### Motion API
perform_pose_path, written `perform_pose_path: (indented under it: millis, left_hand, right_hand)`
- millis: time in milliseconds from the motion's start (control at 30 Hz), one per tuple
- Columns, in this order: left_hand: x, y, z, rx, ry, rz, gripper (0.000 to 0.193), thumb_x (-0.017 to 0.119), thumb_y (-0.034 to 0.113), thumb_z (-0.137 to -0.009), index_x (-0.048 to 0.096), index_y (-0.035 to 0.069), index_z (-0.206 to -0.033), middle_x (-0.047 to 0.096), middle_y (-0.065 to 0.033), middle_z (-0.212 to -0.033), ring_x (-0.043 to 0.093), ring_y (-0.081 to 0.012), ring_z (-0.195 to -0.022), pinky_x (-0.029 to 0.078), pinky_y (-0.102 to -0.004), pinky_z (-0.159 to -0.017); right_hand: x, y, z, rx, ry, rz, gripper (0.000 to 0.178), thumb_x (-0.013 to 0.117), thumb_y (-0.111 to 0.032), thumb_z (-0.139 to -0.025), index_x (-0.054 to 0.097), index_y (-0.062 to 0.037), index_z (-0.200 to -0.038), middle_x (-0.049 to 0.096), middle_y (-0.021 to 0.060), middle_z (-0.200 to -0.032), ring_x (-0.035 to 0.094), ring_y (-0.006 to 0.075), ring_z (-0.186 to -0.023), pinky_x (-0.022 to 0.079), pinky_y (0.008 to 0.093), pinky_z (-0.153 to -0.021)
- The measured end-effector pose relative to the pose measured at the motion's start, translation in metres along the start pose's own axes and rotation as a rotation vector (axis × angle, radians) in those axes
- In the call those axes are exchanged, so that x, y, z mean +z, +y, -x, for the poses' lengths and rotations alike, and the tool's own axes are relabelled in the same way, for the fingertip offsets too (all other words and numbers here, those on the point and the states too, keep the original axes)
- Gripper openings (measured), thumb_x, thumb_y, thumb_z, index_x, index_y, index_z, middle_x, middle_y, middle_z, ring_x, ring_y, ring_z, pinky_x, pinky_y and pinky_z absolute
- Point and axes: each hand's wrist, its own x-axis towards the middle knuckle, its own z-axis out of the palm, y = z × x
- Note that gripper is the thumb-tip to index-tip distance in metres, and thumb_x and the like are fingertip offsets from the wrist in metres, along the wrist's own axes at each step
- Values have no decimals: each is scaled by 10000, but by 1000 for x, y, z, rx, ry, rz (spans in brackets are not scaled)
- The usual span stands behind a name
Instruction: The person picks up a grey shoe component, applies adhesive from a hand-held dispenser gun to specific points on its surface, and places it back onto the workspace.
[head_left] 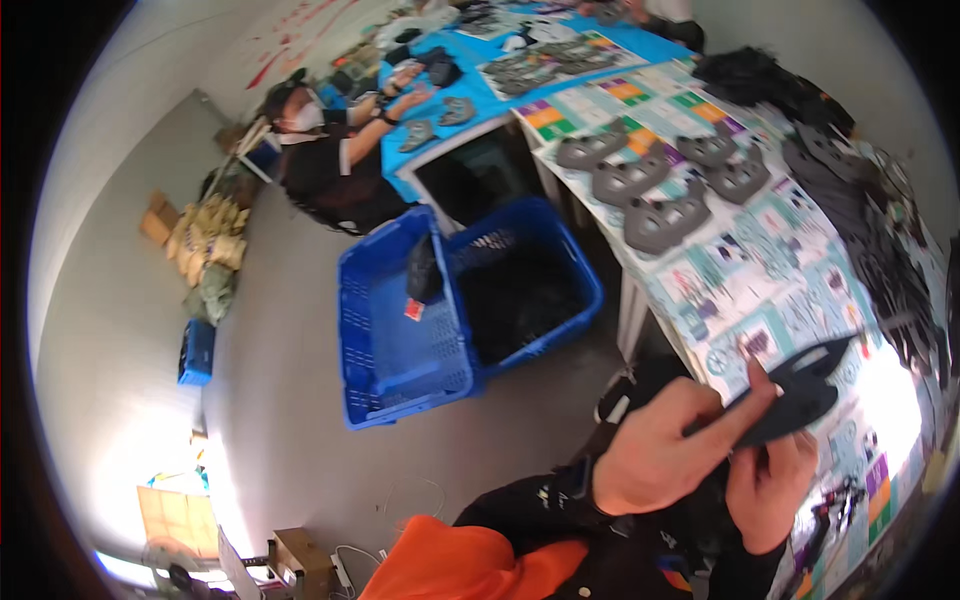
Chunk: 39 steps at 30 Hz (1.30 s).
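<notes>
Blk pc [795, 405] at ptd tbl [790, 228], gry flr [275, 410]

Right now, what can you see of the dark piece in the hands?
The dark piece is thin and flat, nearly black, perhaps plastic or rubber, with a slender point toward the upper right and an indented edge. The left hand and right hand pinch it, tilted, over the patterned table cover; its near end is hidden.
</notes>
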Motion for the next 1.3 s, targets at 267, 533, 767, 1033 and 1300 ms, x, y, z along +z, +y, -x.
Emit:
perform_pose_path:
  millis: [267,533,767,1033,1300]
  left_hand:
    - [-18,3,3,-65,47,78,600,754,-49,-827,699,48,-1417,553,-66,-932,573,-191,-746,473,-302,-632]
    - [9,-20,-3,-247,63,545,252,585,55,-1073,630,-71,-1286,645,-172,-1058,638,-254,-851,518,-329,-765]
    - [16,-27,17,-535,-145,632,396,540,181,-1094,581,-19,-1432,729,-239,-1229,736,-253,-1086,560,-348,-919]
    - [20,-33,23,-671,-255,641,407,548,245,-1122,576,-23,-1428,768,-120,-1200,752,-163,-852,595,-300,-677]
    - [60,-64,21,-638,-308,865,383,499,269,-1155,577,17,-1433,760,-20,-1152,595,-55,-638,516,-227,-579]
  right_hand:
    - [-6,-39,0,95,227,-124,419,559,-14,-921,644,83,-1320,738,245,-1157,717,382,-884,537,446,-793]
    - [9,-28,-7,391,544,-252,831,406,-494,-1064,222,70,-1646,311,274,-1680,284,392,-1579,194,579,-1265]
    - [40,-31,-6,-177,-24,21,999,261,-691,-1045,139,83,-1666,185,358,-1709,153,553,-1597,-29,803,-1204]
    - [17,-42,1,-259,11,110,911,525,-534,-1065,209,91,-1649,216,290,-1733,190,494,-1606,74,748,-1244]
    - [-1,-29,14,-124,632,79,540,387,-272,-1096,649,137,-1332,705,307,-1273,657,529,-1216,508,534,-1059]
